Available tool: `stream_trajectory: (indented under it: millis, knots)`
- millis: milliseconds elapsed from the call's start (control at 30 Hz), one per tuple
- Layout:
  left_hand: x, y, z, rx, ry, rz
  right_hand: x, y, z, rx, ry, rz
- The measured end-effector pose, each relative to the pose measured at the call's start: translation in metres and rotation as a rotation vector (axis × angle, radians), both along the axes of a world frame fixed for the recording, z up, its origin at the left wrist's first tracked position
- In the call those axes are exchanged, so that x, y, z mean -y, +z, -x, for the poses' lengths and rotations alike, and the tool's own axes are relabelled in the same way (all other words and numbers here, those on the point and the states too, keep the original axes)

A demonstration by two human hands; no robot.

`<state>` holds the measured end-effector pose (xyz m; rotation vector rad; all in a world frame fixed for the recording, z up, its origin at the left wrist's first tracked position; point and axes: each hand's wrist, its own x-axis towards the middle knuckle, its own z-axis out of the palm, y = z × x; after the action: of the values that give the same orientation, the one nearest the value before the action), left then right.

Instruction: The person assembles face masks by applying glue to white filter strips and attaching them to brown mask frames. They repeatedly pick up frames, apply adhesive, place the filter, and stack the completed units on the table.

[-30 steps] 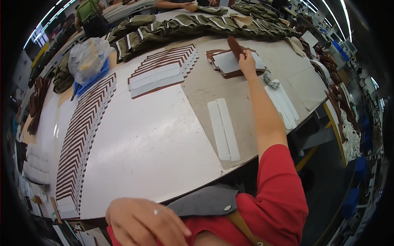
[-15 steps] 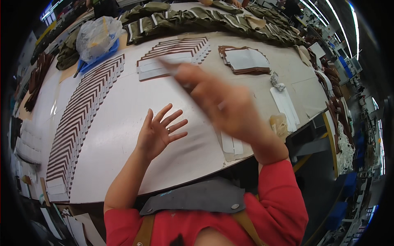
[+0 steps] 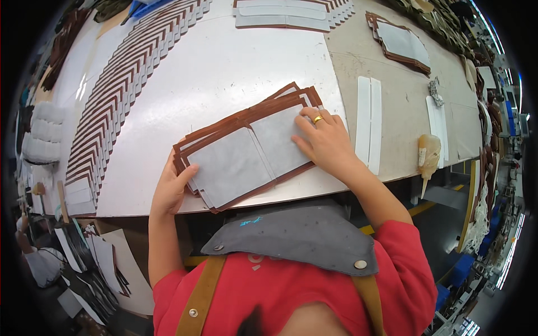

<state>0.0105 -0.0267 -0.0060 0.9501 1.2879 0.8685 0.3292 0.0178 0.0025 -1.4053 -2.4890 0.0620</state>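
Observation:
A loose stack of brown fabric panels with pale grey backing [image 3: 227,165] lies tilted at the near edge of the white table, its layers fanned out unevenly. My left hand [image 3: 172,182] grips the stack's left end, thumb on top and the other fingers hidden at the side and beneath. At the right end, my right hand [image 3: 330,140] is closed over the stack, bent fingertips and thumb touching the top panel. The right hand wears a ring. A crease line crosses the top panel near its middle.
A long overlapping row of brown-edged panels [image 3: 120,92] runs along the left. Another overlapped group [image 3: 283,15] and a separate pile [image 3: 400,45] lie farther off. White strips [image 3: 368,123] and a glue bottle [image 3: 429,151] are at the right, the bottle's nozzle overhanging the table edge.
My right hand has come down from a blurred, raised position with a thin brown thing. My left hand, previously spread and holding nothing, now grips the stack. The view has shifted toward the near edge.

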Motion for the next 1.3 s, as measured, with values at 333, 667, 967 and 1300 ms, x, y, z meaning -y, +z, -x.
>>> stream_trajectory:
  millis: [333,667,967,1300]
  knots:
    - [-0.008,0.015,0.015,-0.093,-0.212,0.063,0.048,0.015,-0.030,-0.108,0.004,0.258]
    - [-0.002,0.014,-0.008,-0.204,-0.190,-0.057,-0.085,-0.009,-0.105,0.134,-0.635,0.072]
    - [0.008,0.015,-0.011,-0.291,-0.146,-0.191,-0.110,-0.007,-0.114,0.180,-0.630,0.177]
    - [0.009,0.050,-0.043,-0.560,-0.144,-0.590,-0.046,0.113,-0.052,-1.215,-0.128,-0.039]
